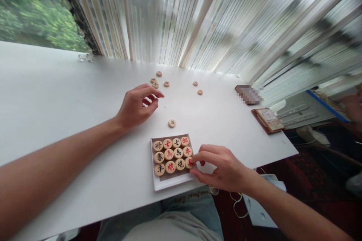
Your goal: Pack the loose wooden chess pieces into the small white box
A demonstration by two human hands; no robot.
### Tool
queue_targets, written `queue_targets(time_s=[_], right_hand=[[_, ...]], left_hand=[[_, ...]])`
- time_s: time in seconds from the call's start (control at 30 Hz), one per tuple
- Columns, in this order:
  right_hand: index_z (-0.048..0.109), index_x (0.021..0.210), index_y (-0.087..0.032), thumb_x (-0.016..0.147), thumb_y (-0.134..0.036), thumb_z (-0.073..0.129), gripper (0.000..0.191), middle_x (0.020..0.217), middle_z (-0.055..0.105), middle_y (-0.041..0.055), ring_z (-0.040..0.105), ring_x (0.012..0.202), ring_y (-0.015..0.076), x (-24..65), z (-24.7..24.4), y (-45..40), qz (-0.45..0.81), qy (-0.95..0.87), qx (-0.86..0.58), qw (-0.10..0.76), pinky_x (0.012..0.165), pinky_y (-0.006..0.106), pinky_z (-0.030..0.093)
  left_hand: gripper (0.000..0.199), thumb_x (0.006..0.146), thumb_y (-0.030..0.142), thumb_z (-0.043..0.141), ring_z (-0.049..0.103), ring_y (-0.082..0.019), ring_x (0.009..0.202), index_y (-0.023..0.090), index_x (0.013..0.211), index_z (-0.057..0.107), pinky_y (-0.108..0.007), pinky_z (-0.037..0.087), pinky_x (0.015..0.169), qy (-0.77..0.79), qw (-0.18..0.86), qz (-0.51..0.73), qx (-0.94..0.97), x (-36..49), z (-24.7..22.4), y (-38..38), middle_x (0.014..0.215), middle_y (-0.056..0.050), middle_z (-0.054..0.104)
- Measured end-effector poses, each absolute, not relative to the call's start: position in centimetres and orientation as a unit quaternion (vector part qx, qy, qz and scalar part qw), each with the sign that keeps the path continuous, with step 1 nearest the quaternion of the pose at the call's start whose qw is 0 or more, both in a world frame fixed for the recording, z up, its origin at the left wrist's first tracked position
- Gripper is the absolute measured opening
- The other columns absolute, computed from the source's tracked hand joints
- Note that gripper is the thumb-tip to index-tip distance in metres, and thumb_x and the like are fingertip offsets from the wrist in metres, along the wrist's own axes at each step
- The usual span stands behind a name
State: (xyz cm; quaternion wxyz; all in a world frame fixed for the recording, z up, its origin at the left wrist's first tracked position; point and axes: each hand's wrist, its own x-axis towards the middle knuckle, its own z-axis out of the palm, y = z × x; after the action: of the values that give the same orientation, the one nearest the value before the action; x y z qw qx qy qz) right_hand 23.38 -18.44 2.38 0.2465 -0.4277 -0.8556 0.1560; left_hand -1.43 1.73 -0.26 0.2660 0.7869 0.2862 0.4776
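Note:
An open white cardboard box (171,186) sits near the table's front edge, with rows of round wooden xiangqi pieces (169,154) marked in red and black. My right hand (219,167) is at the box's right side, its thumb and index finger closed at a red-marked xiangqi piece (189,163) in the nearest row, partly covering it. Farther left, over the table, my left hand (138,104) is held with fingers curved and apart, nothing between them. A single black-marked xiangqi piece (172,123) lies between the left hand and the box.
Several loose xiangqi pieces (166,84) lie toward the back of the white table (110,173), two of them (198,88) farther right. A brown-edged booklet or case (268,120) rests at the right edge. Striped curtains (161,15) hang behind. Part of another person (352,105) shows at far right.

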Motion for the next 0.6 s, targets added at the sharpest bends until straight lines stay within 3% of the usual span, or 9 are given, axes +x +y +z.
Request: queue_targets(time_s=[0.2, 0.37, 0.47, 0.6], right_hand=[[0.070, 0.097, -0.017, 0.092, -0.024, 0.076, 0.010, 0.075, 0.064, -0.0003, 0.059, 0.064, 0.0087, 23.8, 3.2, -17.7, 0.138, -0.845, -0.431, 0.284, 0.060, 0.021, 0.046], [0.071, 0.091, -0.017, 0.093, -0.024, 0.073, 0.007, 0.069, 0.062, -0.0007, 0.049, 0.057, 0.0075, 24.1, 4.4, -14.5, 0.115, -0.818, -0.456, 0.331, 0.055, 0.023, 0.041], [0.074, 0.089, -0.016, 0.095, -0.031, 0.071, 0.017, 0.066, 0.062, 0.0002, 0.046, 0.055, 0.0074, 23.7, 4.5, -11.2, 0.170, -0.759, -0.507, 0.371, 0.053, 0.024, 0.038], [0.075, 0.090, -0.013, 0.090, -0.041, 0.073, 0.028, 0.073, 0.066, 0.0040, 0.053, 0.062, 0.0099, 22.8, 4.1, -5.2, 0.299, -0.670, -0.528, 0.428, 0.056, 0.025, 0.039]], left_hand=[[0.016, 0.086, 0.014, 0.069, 0.069, -0.012, 0.075, 0.016, 0.098, 0.078, -0.022, 0.059, 0.064, 0.283, 0.266, 0.484, 0.784, -1.4, -0.3, 1.7, 0.099, -0.007, 0.074], [0.015, 0.086, 0.014, 0.070, 0.070, -0.013, 0.075, 0.018, 0.098, 0.078, -0.023, 0.058, 0.064, 0.297, 0.283, 0.480, 0.775, -1.4, -0.4, 1.7, 0.099, -0.008, 0.074], [0.014, 0.087, 0.017, 0.071, 0.071, -0.014, 0.076, 0.017, 0.100, 0.078, -0.023, 0.058, 0.064, 0.304, 0.295, 0.488, 0.763, -1.4, -0.6, 1.8, 0.098, -0.008, 0.074], [0.019, 0.092, 0.025, 0.069, 0.071, -0.015, 0.075, 0.015, 0.106, 0.077, -0.022, 0.057, 0.062, 0.320, 0.337, 0.494, 0.735, -1.5, -0.9, 2.0, 0.092, -0.007, 0.073]])
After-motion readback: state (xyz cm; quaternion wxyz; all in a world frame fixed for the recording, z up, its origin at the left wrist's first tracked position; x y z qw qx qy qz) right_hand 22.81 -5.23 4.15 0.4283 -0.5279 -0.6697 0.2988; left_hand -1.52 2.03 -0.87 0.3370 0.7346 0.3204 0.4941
